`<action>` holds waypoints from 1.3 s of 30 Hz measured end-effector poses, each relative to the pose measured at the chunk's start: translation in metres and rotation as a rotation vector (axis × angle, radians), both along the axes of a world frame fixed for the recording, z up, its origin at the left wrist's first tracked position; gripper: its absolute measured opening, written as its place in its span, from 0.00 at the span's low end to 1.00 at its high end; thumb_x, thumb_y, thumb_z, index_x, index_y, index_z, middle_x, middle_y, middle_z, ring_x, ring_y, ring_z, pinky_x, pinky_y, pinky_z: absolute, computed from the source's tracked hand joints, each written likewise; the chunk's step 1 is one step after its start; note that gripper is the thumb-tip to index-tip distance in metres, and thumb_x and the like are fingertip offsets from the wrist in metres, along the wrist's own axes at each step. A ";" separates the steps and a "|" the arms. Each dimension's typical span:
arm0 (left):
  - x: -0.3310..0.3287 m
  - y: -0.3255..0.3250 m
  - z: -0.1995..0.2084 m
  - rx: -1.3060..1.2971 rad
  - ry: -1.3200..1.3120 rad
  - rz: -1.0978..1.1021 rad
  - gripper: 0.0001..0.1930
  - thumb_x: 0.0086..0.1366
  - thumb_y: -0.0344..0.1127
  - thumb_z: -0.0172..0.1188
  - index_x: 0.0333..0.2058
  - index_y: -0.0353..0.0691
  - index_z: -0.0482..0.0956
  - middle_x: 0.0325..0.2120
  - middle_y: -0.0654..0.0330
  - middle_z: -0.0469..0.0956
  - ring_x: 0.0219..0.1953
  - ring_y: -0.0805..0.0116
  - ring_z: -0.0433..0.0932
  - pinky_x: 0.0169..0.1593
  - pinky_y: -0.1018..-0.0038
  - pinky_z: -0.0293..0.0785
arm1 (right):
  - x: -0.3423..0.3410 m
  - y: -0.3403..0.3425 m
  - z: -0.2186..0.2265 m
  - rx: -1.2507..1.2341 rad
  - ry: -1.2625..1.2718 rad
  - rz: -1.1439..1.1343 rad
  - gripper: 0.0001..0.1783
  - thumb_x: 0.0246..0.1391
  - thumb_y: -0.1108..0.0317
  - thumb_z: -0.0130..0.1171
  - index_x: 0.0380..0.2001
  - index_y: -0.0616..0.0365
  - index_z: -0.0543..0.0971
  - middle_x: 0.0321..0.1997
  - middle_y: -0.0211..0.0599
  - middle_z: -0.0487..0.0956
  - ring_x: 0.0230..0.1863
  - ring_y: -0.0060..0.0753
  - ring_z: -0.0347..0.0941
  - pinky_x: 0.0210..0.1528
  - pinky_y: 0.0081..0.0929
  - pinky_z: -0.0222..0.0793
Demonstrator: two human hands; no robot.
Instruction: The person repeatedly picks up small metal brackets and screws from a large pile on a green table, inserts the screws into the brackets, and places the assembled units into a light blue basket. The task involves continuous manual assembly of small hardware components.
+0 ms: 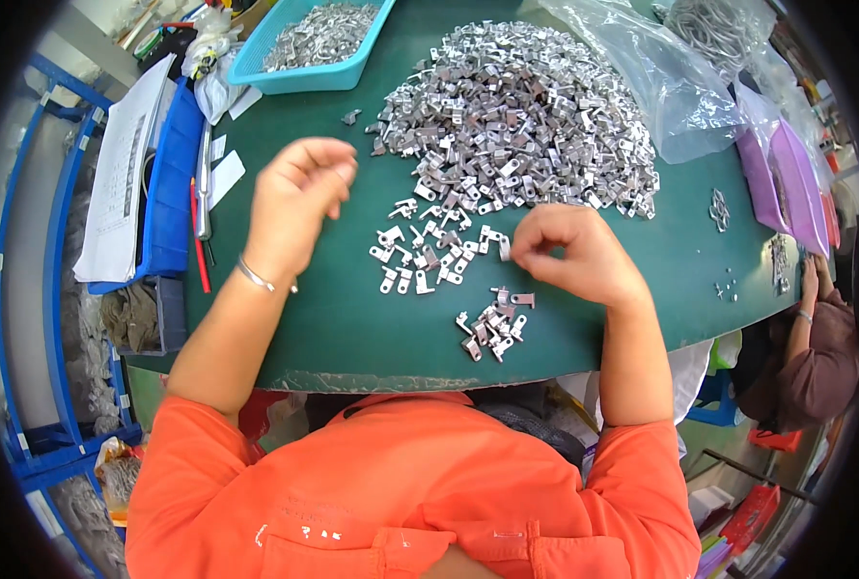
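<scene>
A big heap of small silver metal brackets [536,106], each a bent tab with a hole, lies on the green table [352,338]. Toward me is a loose spread of brackets [425,251], with a smaller cluster of brackets [492,326] nearer the table edge. My right hand [574,253] is pinched at the right side of the spread, a metal bracket [505,249] at its fingertips. Left of the heap, my left hand [304,198] hovers over the table with curled fingers; whatever they may hold is hidden.
A light-blue basket [246,72] of metal parts stands at the far left. Papers on a blue bin [164,183], a red pen [200,236] and a screwdriver [204,188] lie left. Clear plastic sheeting [671,96] and a purple bag [787,188] are right. Another person [806,367] sits at right.
</scene>
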State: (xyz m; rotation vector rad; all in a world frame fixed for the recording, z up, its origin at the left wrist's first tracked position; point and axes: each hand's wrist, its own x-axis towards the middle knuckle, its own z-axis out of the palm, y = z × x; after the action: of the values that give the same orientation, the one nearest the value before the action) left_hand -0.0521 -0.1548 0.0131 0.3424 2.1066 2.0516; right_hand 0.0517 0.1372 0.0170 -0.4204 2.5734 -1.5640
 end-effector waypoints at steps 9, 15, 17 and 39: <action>0.052 0.033 -0.010 -0.593 0.873 -0.539 0.19 0.44 0.35 0.73 0.37 0.43 0.81 0.33 0.62 0.75 0.39 0.60 0.73 0.45 0.68 0.67 | 0.000 -0.025 -0.015 0.442 0.308 -0.147 0.07 0.47 0.72 0.63 0.32 0.60 0.79 0.31 0.41 0.74 0.35 0.47 0.74 0.37 0.38 0.72; 0.042 0.034 -0.018 -0.640 0.877 -0.345 0.12 0.46 0.28 0.70 0.32 0.40 0.81 0.33 0.61 0.75 0.37 0.60 0.73 0.42 0.68 0.68 | 0.001 -0.023 -0.018 0.442 0.291 -0.230 0.03 0.50 0.72 0.59 0.30 0.59 0.79 0.30 0.41 0.74 0.34 0.50 0.74 0.37 0.39 0.72; 0.041 0.032 -0.022 -0.598 0.872 -0.306 0.12 0.46 0.27 0.70 0.31 0.39 0.81 0.32 0.61 0.75 0.36 0.60 0.73 0.42 0.68 0.69 | -0.002 -0.019 -0.013 0.230 0.066 -0.239 0.04 0.54 0.72 0.58 0.29 0.62 0.79 0.27 0.35 0.78 0.28 0.36 0.76 0.30 0.30 0.70; 0.051 0.027 -0.013 0.186 -0.148 -0.435 0.10 0.58 0.14 0.57 0.38 0.29 0.77 0.44 0.53 0.74 0.46 0.62 0.79 0.50 0.71 0.77 | -0.003 -0.026 -0.013 0.194 0.186 -0.018 0.09 0.47 0.77 0.63 0.35 0.62 0.79 0.33 0.40 0.75 0.31 0.43 0.75 0.34 0.33 0.72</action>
State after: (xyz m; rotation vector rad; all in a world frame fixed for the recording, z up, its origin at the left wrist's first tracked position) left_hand -0.0014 -0.1273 0.0005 0.5959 1.5894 1.9418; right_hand 0.0484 0.1117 0.0035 -0.5472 2.8419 -1.3210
